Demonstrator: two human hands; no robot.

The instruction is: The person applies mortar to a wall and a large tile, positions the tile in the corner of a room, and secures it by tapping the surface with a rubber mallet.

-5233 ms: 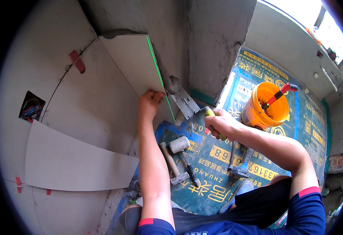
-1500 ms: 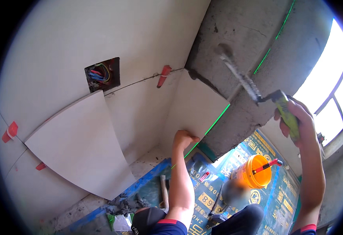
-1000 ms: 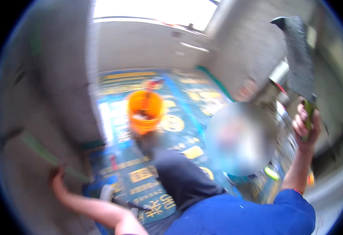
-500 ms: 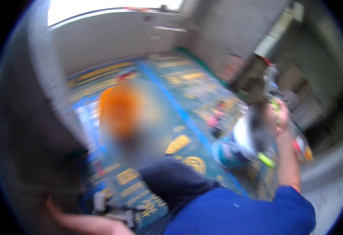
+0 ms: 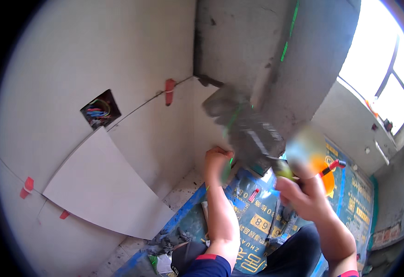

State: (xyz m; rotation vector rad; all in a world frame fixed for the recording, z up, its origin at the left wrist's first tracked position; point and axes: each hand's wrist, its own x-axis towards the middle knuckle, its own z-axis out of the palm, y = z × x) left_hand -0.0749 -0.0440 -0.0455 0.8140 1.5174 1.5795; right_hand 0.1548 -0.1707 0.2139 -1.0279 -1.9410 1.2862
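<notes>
My right hand (image 5: 301,191) is closed round the yellow-green handle (image 5: 283,170) of a trowel. Grey mortar coats its blade (image 5: 257,138), which is blurred and tilted up toward the wall corner. My left hand (image 5: 216,161) is by the corner, next to the pale wall tiles (image 5: 151,143). Its fingers look bent, but blur hides whether they hold anything. Left of that arm, a white tile piece (image 5: 105,184) with a curved-looking edge leans against the tiled wall, under a socket box (image 5: 101,109) with coloured wires.
Red wedges (image 5: 169,92) sit in the tile joint. Green printed sheeting (image 5: 257,224) with blue tape covers the floor. An orange, partly blurred thing (image 5: 329,182) and a red-and-black handle (image 5: 333,167) are at right. A window (image 5: 377,69) is beyond; a green laser line marks the bare wall.
My view has swung from the window side and a bucket to the tiled corner. My right hand with the trowel has come away from the bucket; my left hand has reached forward.
</notes>
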